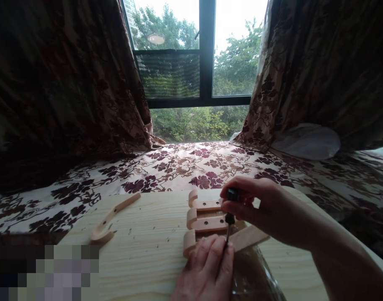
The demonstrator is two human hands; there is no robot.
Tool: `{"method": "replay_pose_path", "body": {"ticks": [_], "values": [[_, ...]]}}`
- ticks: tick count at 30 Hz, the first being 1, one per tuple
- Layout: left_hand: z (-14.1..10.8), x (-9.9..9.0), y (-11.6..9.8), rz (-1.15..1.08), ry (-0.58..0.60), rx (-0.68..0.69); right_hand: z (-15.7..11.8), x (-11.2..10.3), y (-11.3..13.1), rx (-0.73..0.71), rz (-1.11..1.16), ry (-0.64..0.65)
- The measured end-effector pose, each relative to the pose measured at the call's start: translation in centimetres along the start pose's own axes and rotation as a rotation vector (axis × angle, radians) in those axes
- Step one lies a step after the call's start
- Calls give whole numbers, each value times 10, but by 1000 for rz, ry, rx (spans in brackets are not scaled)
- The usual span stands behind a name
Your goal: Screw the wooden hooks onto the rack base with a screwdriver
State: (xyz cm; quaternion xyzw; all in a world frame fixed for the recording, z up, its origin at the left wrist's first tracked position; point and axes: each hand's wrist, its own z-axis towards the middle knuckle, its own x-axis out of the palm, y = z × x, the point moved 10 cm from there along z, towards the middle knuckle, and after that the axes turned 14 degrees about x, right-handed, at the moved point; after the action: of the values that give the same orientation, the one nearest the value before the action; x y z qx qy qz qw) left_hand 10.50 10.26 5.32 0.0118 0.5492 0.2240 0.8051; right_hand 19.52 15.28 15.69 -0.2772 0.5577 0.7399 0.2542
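Wooden board (141, 259) lying before window (206, 62); your right hand (260, 202) gripping screwdriver (230, 218), fingers closed; your left hand (204, 271) covering row's nearest hook (189, 241), how tightly you cannot tell.

pale wood, finely grained and matt, is shown in the work surface (141, 259). smooth wood with a soft, low sheen is seen in the row of hooks (210, 223) and in the loose hook (125, 203). the screwdriver (230, 218) is formed of a glossy black, plastic-looking handle and a metal shaft. light is caught by a brown, glossy, film-like surface (254, 271). woven-looking cloth is patterned with flowers on the cover (178, 167).
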Motion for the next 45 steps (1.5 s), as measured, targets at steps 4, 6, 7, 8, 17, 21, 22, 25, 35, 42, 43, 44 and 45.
{"method": "replay_pose_path", "body": {"ticks": [4, 6, 7, 8, 17, 21, 22, 25, 35, 42, 43, 44, 45], "values": [[-2, 5, -1, 16, -1, 31, -2, 2, -2, -2, -17, 12], [-1, 7, -3, 31, -4, 76, -3, 5, -3, -10, 2, 35], [-1, 7, -4, 34, -6, 92, -3, 5, -4, -10, 1, 32], [0, 6, -4, 37, -11, 98, -3, 4, -5, -7, -11, 16], [5, 1, -5, 46, -80, 55, -4, 3, -11, -8, 1, -17], [6, -4, -5, 49, -106, 56, -2, 2, -11, -3, -29, -25], [6, -6, -4, 51, -109, 59, -1, 0, -12, 9, -39, -44], [6, -9, -4, 66, -115, 75, 0, 0, -14, 42, -20, -34], [2, 7, -4, 81, -58, 75, 1, 1, -16, 78, -54, 6], [-1, 7, -1, 98, 26, 113, -2, 4, -5, 9, -27, 29], [-1, 7, -1, 108, 21, 130, -2, 3, -6, 9, -36, 13], [-3, 6, -1, 125, 13, 141, -1, 2, -6, 9, -41, 0], [-4, 4, -2, 149, 6, 152, -1, 1, -7, 9, -43, -7]]}}
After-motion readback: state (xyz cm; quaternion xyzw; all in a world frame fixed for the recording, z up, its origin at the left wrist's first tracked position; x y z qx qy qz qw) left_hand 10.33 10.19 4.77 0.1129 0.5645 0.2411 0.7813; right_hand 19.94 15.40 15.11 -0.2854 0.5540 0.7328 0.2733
